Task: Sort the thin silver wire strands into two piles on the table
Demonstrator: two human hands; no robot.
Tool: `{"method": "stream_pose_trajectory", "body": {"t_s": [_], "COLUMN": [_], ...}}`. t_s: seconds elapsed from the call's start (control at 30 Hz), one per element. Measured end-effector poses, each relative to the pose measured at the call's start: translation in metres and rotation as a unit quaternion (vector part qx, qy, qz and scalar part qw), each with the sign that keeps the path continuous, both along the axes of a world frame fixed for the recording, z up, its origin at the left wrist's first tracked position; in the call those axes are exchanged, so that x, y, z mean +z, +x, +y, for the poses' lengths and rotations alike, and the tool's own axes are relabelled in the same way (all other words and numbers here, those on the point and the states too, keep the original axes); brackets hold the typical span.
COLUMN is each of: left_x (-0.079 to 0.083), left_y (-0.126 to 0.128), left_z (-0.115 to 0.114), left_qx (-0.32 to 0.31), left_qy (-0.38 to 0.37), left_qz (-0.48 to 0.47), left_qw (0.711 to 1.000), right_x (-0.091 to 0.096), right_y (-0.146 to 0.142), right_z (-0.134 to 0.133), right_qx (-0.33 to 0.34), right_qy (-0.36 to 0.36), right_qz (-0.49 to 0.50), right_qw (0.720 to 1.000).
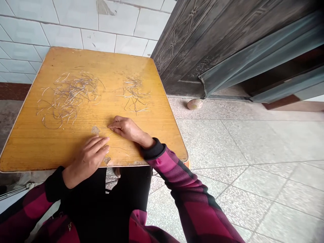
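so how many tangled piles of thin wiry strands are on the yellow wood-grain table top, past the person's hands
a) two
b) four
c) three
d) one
a, the larger tangled pile of thin wiry strands and the smaller tangled pile of strands lie side by side on the yellow wood-grain table top, beyond the left hand and right hand.

The left hand [86, 162] lies palm-down while the right hand [126, 130] pinches its fingers [112, 125] together.
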State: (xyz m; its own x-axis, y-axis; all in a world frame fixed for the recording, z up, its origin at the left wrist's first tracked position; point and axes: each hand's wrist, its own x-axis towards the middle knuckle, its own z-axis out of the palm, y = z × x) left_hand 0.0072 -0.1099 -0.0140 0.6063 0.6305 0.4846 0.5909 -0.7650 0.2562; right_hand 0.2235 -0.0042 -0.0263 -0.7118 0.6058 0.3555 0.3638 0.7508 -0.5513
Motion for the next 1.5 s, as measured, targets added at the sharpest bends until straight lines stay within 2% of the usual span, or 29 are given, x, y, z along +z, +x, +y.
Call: {"method": "stream_pose_trajectory", "body": {"t_s": [0.13,0.27,0.33,0.4,0.47,0.53,0.6,0.67,0.73,0.93,1.03,1.2,1.27,1.37,1.43,1.5], "left_x": [0.009,0.014,0.013,0.011,0.010,0.010,0.012,0.014,0.016,0.022,0.026,0.033,0.032,0.028,0.025,0.023], "left_y": [-0.001,0.000,-0.001,-0.002,-0.004,-0.005,-0.006,-0.008,-0.009,-0.005,-0.001,0.001,0.002,0.006,0.008,0.008], "left_z": [0.012,0.016,0.015,0.015,0.017,0.019,0.020,0.019,0.018,0.029,0.038,0.039,0.035,0.028,0.025,0.024], "left_qx": [0.040,0.053,0.039,0.036,0.054,0.085,0.111,0.128,0.138,0.128,0.124,0.165,0.162,0.137,0.130,0.128], "left_qy": [-0.045,-0.099,-0.116,-0.130,-0.148,-0.197,-0.296,-0.399,-0.452,-0.514,-0.543,-0.530,-0.548,-0.602,-0.625,-0.636], "left_qz": [-0.014,0.033,0.053,0.057,0.035,-0.019,-0.081,-0.125,-0.145,-0.129,-0.134,-0.227,-0.274,-0.347,-0.385,-0.402], "left_qw": [0.998,0.993,0.991,0.989,0.987,0.977,0.945,0.899,0.869,0.838,0.819,0.800,0.774,0.706,0.666,0.646], "right_x": [0.008,0.033,0.044,0.048,0.047,0.044,0.041,0.040,0.038,0.032,0.031,0.028,0.027,0.027,0.027,0.028], "right_y": [0.000,0.005,0.006,0.005,0.002,0.000,0.001,0.003,0.003,-0.002,0.000,0.004,0.001,-0.004,-0.005,-0.004], "right_z": [0.002,-0.013,-0.031,-0.052,-0.070,-0.080,-0.084,-0.084,-0.084,-0.085,-0.085,-0.090,-0.094,-0.098,-0.097,-0.094], "right_qx": [-0.026,-0.062,-0.044,-0.038,-0.091,-0.120,-0.124,-0.111,-0.099,-0.107,-0.114,-0.179,-0.176,-0.171,-0.166,-0.141], "right_qy": [0.002,-0.030,-0.062,-0.063,-0.027,0.000,0.010,0.011,0.016,0.073,0.088,0.130,0.140,0.141,0.105,0.030], "right_qz": [0.002,0.002,-0.056,-0.175,-0.263,-0.289,-0.267,-0.228,-0.211,-0.284,-0.246,-0.167,-0.151,-0.134,-0.095,-0.023], "right_qw": [1.000,0.998,0.996,0.982,0.960,0.950,0.956,0.967,0.972,0.950,0.958,0.961,0.962,0.966,0.976,0.989]}}
